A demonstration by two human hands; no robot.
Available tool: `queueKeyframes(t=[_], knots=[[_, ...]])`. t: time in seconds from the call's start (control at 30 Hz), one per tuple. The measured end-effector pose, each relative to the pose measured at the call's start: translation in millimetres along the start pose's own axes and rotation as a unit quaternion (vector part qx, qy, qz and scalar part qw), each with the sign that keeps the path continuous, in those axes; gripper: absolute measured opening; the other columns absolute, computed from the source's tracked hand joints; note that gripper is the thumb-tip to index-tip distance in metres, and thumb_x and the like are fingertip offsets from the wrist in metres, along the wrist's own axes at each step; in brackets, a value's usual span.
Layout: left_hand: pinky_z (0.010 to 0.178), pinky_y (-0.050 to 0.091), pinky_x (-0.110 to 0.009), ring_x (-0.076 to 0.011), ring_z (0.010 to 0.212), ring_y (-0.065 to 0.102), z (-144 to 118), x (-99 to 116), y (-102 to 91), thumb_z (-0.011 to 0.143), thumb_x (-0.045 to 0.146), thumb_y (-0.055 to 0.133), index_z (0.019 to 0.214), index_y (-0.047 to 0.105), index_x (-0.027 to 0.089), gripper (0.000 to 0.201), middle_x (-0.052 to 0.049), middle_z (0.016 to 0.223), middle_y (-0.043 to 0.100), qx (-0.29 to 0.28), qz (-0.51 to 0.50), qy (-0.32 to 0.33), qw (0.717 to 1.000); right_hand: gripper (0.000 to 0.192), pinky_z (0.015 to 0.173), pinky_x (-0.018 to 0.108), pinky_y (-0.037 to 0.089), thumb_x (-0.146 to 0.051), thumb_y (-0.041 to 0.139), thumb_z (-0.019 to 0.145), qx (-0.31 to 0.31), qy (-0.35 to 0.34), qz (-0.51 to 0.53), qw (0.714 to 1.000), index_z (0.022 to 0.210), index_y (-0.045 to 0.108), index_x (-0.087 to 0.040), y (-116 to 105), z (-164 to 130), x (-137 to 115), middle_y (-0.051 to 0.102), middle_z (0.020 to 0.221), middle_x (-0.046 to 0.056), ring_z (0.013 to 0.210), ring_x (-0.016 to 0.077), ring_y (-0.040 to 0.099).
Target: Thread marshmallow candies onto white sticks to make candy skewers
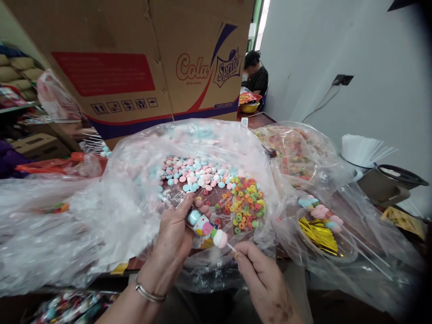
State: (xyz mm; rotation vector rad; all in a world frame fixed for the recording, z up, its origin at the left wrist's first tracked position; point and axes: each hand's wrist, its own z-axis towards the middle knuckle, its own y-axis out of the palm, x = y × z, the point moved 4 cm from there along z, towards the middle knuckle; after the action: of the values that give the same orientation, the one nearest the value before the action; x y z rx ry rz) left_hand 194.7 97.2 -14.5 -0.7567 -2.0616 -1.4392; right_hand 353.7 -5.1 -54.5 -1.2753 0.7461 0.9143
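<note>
In the middle of the head view, my left hand (175, 231) is closed around a printed clear candy bag (204, 225). A candy skewer (220, 239) sits partly in that bag; a pink-and-white candy at its lower end shows outside. My right hand (258, 274) pinches the skewer's white stick (231, 247) between thumb and fingers. Just beyond my hands lie pink, blue and white candies (202, 175) in a heap. To their right are small ring-shaped candies (245, 202) in red, orange, yellow and green. Both heaps rest within a large clear plastic bag (131, 193).
A tall cardboard box (128, 45) stands behind the candies. At right, finished candy skewers (320, 211) lie by a tub of gold twist ties (319, 234). White sticks (366, 148) and a dark jug (384, 184) are farther right. Another person (258, 76) sits at the back.
</note>
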Motion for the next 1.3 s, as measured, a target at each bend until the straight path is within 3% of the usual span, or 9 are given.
queueKeyframes(t=[0.2,0.37,0.43,0.7,0.77,0.9,0.97,1.17,1.3], knots=[[0.050,0.062,-0.028,-0.0136,0.046,0.062,2.1,-3.9,-5.7,0.086,0.010,0.069,0.071,0.065,0.010,0.016,-0.001,0.054,0.063,0.012,0.011,-0.038,0.999,0.020,0.050,0.019,0.043,-0.019,0.042,0.101,0.080,-0.125,-0.139,0.979,0.093,0.060,-0.021,-1.3,-2.0,-2.8,0.062,0.063,-0.004,0.052,0.0106,0.058],[0.049,0.062,-0.030,-0.0145,0.044,0.061,2.7,-3.3,-7.6,0.092,0.010,0.061,0.069,0.063,0.010,0.023,-0.001,0.052,0.061,0.006,0.043,-0.066,0.997,0.021,0.060,0.026,0.052,-0.008,0.046,0.095,0.197,-0.263,-0.282,0.901,0.105,0.062,-0.017,-4.0,-5.9,-17.3,0.071,0.071,0.003,0.061,0.0173,0.069],[0.049,0.061,-0.029,-0.0149,0.045,0.062,3.9,-3.9,-9.7,0.092,0.011,0.062,0.070,0.063,0.011,0.022,-0.001,0.053,0.061,0.006,0.047,-0.069,0.997,0.022,0.060,0.027,0.053,-0.006,0.047,0.094,0.201,-0.274,-0.293,0.894,0.106,0.061,-0.017,-3.5,-6.8,-19.4,0.072,0.071,0.004,0.061,0.0185,0.070],[0.050,0.062,-0.031,-0.0152,0.045,0.063,8.5,-3.5,-18.1,0.093,0.012,0.061,0.071,0.061,0.012,0.023,0.000,0.052,0.060,0.043,0.033,-0.060,0.997,0.022,0.048,0.021,0.045,-0.018,0.041,0.101,0.104,-0.147,-0.161,0.970,0.092,0.061,-0.021,0.6,-6.4,-5.1,0.062,0.061,-0.003,0.050,0.0116,0.062],[0.049,0.062,-0.032,-0.0163,0.045,0.064,7.3,-4.8,-18.4,0.092,0.014,0.064,0.070,0.061,0.012,0.022,0.000,0.053,0.062,0.035,0.038,-0.063,0.997,0.024,0.049,0.020,0.045,-0.018,0.039,0.102,0.111,-0.156,-0.183,0.964,0.090,0.061,-0.020,3.4,-6.2,-6.4,0.062,0.060,-0.003,0.050,0.0113,0.061],[0.050,0.062,-0.031,-0.0180,0.046,0.067,0.2,-14.9,-17.2,0.088,0.019,0.072,0.075,0.063,0.013,0.017,-0.001,0.055,0.064,0.012,0.061,-0.106,0.992,0.023,0.058,0.023,0.050,-0.010,0.042,0.098,0.181,-0.235,-0.261,0.919,0.094,0.063,-0.017,9.4,-6.0,-15.9,0.068,0.064,0.002,0.058,0.0152,0.067],[0.047,0.061,-0.030,-0.0190,0.046,0.068,-3.4,-19.0,-16.8,0.087,0.022,0.074,0.078,0.063,0.013,0.017,0.000,0.056,0.065,0.020,0.074,-0.121,0.990,0.024,0.058,0.023,0.049,-0.008,0.042,0.097,0.183,-0.231,-0.258,0.920,0.093,0.064,-0.017,11.6,-4.5,-16.3,0.068,0.064,0.003,0.058,0.0157,0.068],[0.052,0.063,-0.031,-0.0174,0.050,0.069,-4.8,-21.7,-14.1,0.093,0.015,0.063,0.076,0.065,0.011,0.018,-0.003,0.060,0.068,0.034,0.033,-0.100,0.994,0.028,0.048,0.020,0.040,-0.023,0.038,0.102,0.070,-0.074,-0.111,0.988,0.088,0.062,-0.019,17.6,-1.9,1.4,0.060,0.059,-0.003,0.050,0.0119,0.058],[0.055,0.063,-0.029,-0.0160,0.053,0.069,-0.9,-20.9,-11.4,0.090,0.011,0.066,0.077,0.065,0.012,0.013,-0.002,0.064,0.069,0.022,0.013,-0.067,0.997,0.033,0.046,0.019,0.037,-0.030,0.035,0.105,0.004,0.014,-0.014,1.000,0.085,0.059,-0.020,25.4,-4.5,12.0,0.051,0.055,-0.006,0.049,0.0108,0.052]])
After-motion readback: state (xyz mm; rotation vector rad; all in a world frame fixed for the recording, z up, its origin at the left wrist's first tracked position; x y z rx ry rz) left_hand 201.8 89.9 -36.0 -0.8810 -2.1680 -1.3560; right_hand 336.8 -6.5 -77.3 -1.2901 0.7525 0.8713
